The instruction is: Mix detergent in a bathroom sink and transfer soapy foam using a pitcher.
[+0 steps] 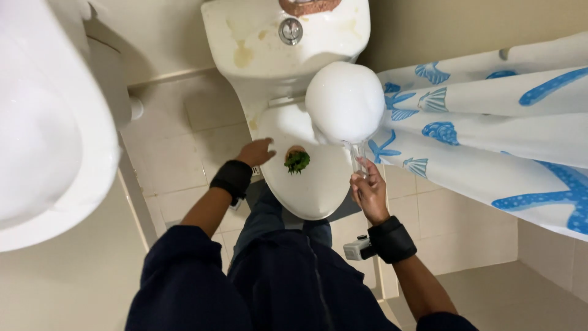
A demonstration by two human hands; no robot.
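While standing over a closed toilet, dark sleeves and black wristbands lowest in view. Right hand (370, 191) curled shut around the clear stem of a white globe-shaped object (345, 102), held up beside the patterned shower curtain (490, 135) and above the right edge of the toilet lid (309, 190). Farther along: left hand (256, 152) loosely open, holding nothing, fingertips at the lid's left edge, near a small green plant (297, 162) sitting on the lid; beyond that the stained cistern (257, 37) with its round flush button (290, 30); white basin (43, 141) off left.
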